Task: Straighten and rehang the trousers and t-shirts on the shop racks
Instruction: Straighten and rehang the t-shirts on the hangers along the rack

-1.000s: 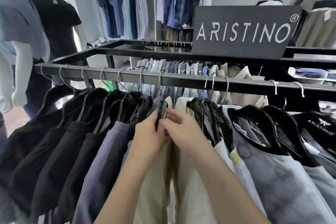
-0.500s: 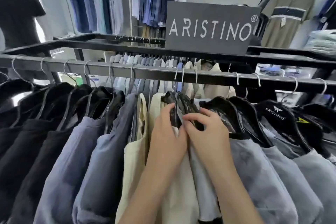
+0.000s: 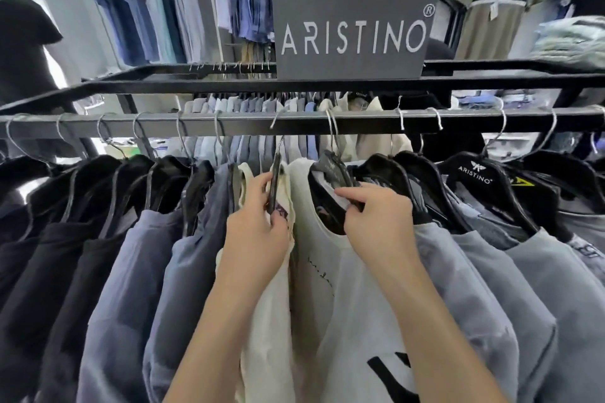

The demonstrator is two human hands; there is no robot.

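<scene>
T-shirts on black hangers hang from the grey rack rail (image 3: 294, 123): black ones at the left, blue-grey (image 3: 183, 258) next to them, cream in the middle, pale grey (image 3: 484, 271) at the right. My left hand (image 3: 258, 232) grips the black hanger (image 3: 274, 183) of a cream t-shirt (image 3: 262, 321), with its hook on the rail. To its right my right hand (image 3: 376, 216) holds the hanger (image 3: 330, 173) of a white t-shirt (image 3: 343, 288) with black print. A gap shows between the two shirts.
A dark ARISTINO sign (image 3: 353, 36) stands on the rack's upper black frame (image 3: 196, 82). A second rail behind carries folded trousers (image 3: 248, 105). Shirts (image 3: 170, 0) hang on the back wall, a striped polo (image 3: 491, 0) at the right, a mannequin in black (image 3: 23, 49) at the left.
Both hands moved apart along the rail. The left now grips the cream shirt's hanger, the right the white shirt's hanger, opening a gap between them. The view shifted slightly right.
</scene>
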